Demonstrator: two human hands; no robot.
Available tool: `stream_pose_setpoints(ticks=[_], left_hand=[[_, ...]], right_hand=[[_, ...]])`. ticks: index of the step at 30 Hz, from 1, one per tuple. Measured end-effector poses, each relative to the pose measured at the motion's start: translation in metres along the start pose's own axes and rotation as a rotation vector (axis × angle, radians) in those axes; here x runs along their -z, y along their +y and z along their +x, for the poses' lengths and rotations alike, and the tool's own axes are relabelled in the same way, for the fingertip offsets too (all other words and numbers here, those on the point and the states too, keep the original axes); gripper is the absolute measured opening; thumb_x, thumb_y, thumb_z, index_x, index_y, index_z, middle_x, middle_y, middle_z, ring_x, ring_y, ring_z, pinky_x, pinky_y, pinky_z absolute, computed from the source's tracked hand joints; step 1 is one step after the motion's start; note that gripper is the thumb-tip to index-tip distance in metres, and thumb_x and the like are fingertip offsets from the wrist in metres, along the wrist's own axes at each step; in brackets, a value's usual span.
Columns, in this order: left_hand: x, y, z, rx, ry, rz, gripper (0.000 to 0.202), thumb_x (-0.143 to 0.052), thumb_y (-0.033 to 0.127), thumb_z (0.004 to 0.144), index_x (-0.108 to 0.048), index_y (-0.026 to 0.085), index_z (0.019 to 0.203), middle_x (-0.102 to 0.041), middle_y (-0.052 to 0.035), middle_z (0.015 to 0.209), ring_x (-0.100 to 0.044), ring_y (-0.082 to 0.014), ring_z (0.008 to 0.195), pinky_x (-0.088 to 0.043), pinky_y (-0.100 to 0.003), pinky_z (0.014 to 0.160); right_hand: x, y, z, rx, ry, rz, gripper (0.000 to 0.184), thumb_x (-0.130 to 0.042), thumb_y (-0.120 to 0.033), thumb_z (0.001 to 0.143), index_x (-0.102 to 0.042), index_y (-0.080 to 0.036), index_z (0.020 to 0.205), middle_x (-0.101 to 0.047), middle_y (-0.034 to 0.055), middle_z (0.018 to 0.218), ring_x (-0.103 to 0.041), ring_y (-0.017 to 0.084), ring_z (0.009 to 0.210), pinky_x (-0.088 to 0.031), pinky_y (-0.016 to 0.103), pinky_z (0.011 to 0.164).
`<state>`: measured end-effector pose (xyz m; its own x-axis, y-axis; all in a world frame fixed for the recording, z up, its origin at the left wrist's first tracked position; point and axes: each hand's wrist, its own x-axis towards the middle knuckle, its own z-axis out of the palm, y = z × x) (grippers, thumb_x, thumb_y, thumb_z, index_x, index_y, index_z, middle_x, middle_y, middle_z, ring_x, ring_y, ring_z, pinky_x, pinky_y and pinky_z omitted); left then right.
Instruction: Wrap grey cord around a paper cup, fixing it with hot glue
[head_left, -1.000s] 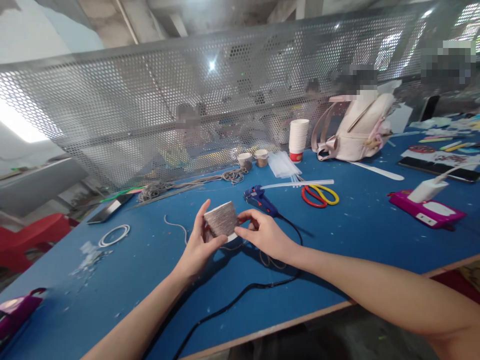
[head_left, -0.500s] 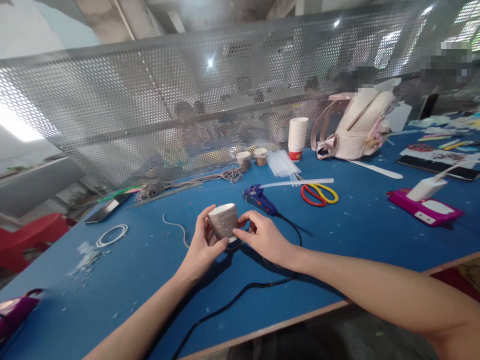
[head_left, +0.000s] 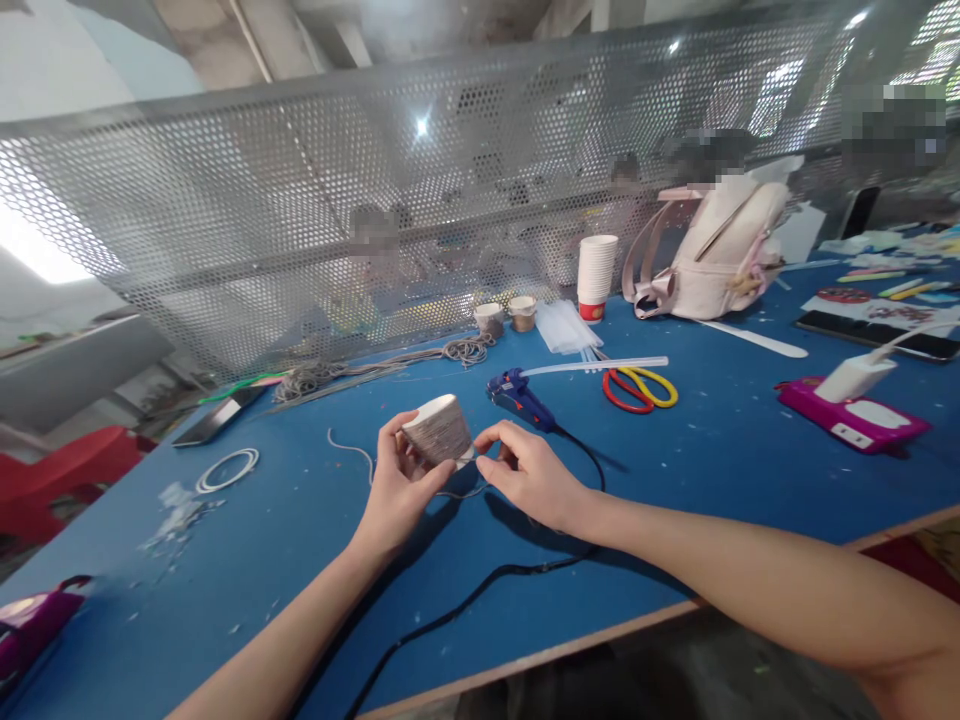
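Observation:
My left hand (head_left: 396,490) grips a small paper cup wound with grey cord (head_left: 438,430), held just above the blue table (head_left: 712,450) and tilted so its white rim faces up and away. My right hand (head_left: 531,472) is closed in a pinch at the cup's lower right edge, on the loose end of the cord (head_left: 459,490) that trails under the cup. A blue hot glue gun (head_left: 519,396) lies just behind my right hand, its black cable (head_left: 480,596) running toward the table's near edge.
Red and yellow scissors (head_left: 639,388), glue sticks (head_left: 600,366), a stack of paper cups (head_left: 597,276), two wrapped cups (head_left: 505,315), a cord bundle (head_left: 315,376), a pink backpack (head_left: 720,252), phones (head_left: 217,418), a white cable coil (head_left: 228,468). A perforated metal screen (head_left: 300,200) backs the table.
The cup has turned in my left hand, its rim tipping further up and left. My right hand's pinch has shifted slightly right along the cup's lower edge.

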<state>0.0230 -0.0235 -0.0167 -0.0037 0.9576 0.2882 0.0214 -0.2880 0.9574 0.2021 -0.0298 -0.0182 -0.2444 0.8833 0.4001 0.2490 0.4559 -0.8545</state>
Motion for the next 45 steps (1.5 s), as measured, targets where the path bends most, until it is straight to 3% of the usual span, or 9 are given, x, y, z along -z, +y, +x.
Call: stream_pose_setpoints(ticks=[8, 13, 21, 27, 31, 34, 38, 41, 45], left_hand=[[0.001, 0.000, 0.004, -0.047, 0.053, -0.036, 0.059, -0.077, 0.022, 0.063, -0.041, 0.028, 0.109, -0.055, 0.0001, 0.108, -0.063, -0.0147, 0.091, -0.053, -0.035, 0.086], [0.001, -0.002, 0.006, -0.028, 0.055, -0.094, 0.060, -0.078, 0.022, 0.063, -0.041, 0.028, 0.110, -0.054, 0.0004, 0.109, -0.062, -0.0150, 0.094, -0.052, -0.036, 0.089], [-0.002, -0.002, 0.005, 0.025, 0.029, -0.163, 0.060, -0.075, 0.019, 0.063, -0.040, 0.027, 0.111, -0.054, -0.0014, 0.113, -0.061, -0.0174, 0.103, -0.048, -0.040, 0.097], [-0.004, -0.002, 0.006, 0.019, 0.050, -0.142, 0.059, -0.075, 0.020, 0.063, -0.041, 0.027, 0.110, -0.055, 0.0002, 0.109, -0.061, -0.0167, 0.102, -0.049, -0.037, 0.095], [-0.006, 0.000, 0.005, -0.023, 0.104, -0.137, 0.059, -0.077, 0.021, 0.064, -0.041, 0.027, 0.110, -0.054, -0.0003, 0.112, -0.060, -0.0148, 0.101, -0.048, -0.035, 0.096], [-0.007, 0.002, 0.002, -0.080, 0.134, -0.138, 0.059, -0.077, 0.021, 0.064, -0.039, 0.028, 0.109, -0.053, 0.0000, 0.111, -0.061, -0.0146, 0.099, -0.050, -0.034, 0.092], [-0.010, 0.003, -0.003, -0.154, 0.124, -0.108, 0.060, -0.077, 0.019, 0.063, -0.039, 0.029, 0.108, -0.053, 0.0004, 0.107, -0.063, -0.0132, 0.090, -0.054, -0.028, 0.077], [-0.011, 0.003, -0.004, -0.176, 0.135, -0.096, 0.059, -0.076, 0.017, 0.063, -0.039, 0.028, 0.107, -0.053, 0.0009, 0.105, -0.062, -0.0120, 0.087, -0.054, -0.027, 0.075], [-0.005, 0.002, 0.009, -0.163, 0.238, -0.151, 0.058, -0.078, 0.017, 0.060, -0.041, 0.027, 0.104, -0.053, 0.0017, 0.103, -0.061, -0.0119, 0.089, -0.052, -0.028, 0.081]], right_hand=[[0.010, -0.008, -0.018, 0.258, -0.145, -0.148, 0.017, -0.056, -0.019, 0.083, -0.057, -0.019, 0.100, -0.065, 0.0079, 0.100, -0.063, 0.018, 0.083, -0.052, 0.031, 0.077], [0.040, -0.003, -0.022, 0.455, -0.040, -0.378, 0.015, -0.054, -0.023, 0.089, -0.060, -0.018, 0.102, -0.068, 0.0116, 0.108, -0.064, 0.023, 0.100, -0.050, 0.037, 0.088], [0.084, 0.031, 0.012, -0.037, 0.074, -0.459, 0.012, -0.053, -0.027, 0.083, -0.063, -0.020, 0.082, -0.068, 0.0049, 0.083, -0.064, 0.019, 0.073, -0.051, 0.033, 0.069], [0.054, 0.005, 0.009, -0.005, -0.042, -0.136, 0.013, -0.053, -0.025, 0.082, -0.065, -0.019, 0.083, -0.067, 0.0032, 0.078, -0.060, 0.014, 0.065, -0.048, 0.026, 0.062], [0.020, -0.010, 0.002, -0.297, -0.353, 0.148, 0.020, -0.054, -0.015, 0.081, -0.066, -0.014, 0.097, -0.067, 0.0007, 0.073, -0.056, 0.008, 0.048, -0.045, 0.021, 0.049], [-0.001, -0.012, 0.006, -0.470, -0.402, 0.320, 0.032, -0.054, -0.013, 0.083, -0.060, -0.013, 0.114, -0.065, -0.0025, 0.066, -0.052, 0.006, 0.038, -0.043, 0.020, 0.042], [-0.019, -0.021, 0.016, -0.507, -0.323, 0.515, 0.006, -0.061, -0.020, 0.082, -0.061, -0.014, 0.082, -0.062, -0.0042, 0.061, -0.050, 0.004, 0.036, -0.038, 0.017, 0.037], [-0.023, -0.028, 0.015, -0.526, -0.283, 0.539, 0.024, -0.061, -0.027, 0.083, -0.052, -0.016, 0.063, -0.058, -0.0047, 0.055, -0.046, 0.003, 0.034, -0.034, 0.016, 0.035], [-0.013, -0.027, -0.006, -0.459, -0.513, 0.400, 0.018, -0.064, -0.027, 0.081, -0.056, -0.016, 0.069, -0.060, -0.0044, 0.055, -0.050, 0.004, 0.037, -0.037, 0.015, 0.041]])
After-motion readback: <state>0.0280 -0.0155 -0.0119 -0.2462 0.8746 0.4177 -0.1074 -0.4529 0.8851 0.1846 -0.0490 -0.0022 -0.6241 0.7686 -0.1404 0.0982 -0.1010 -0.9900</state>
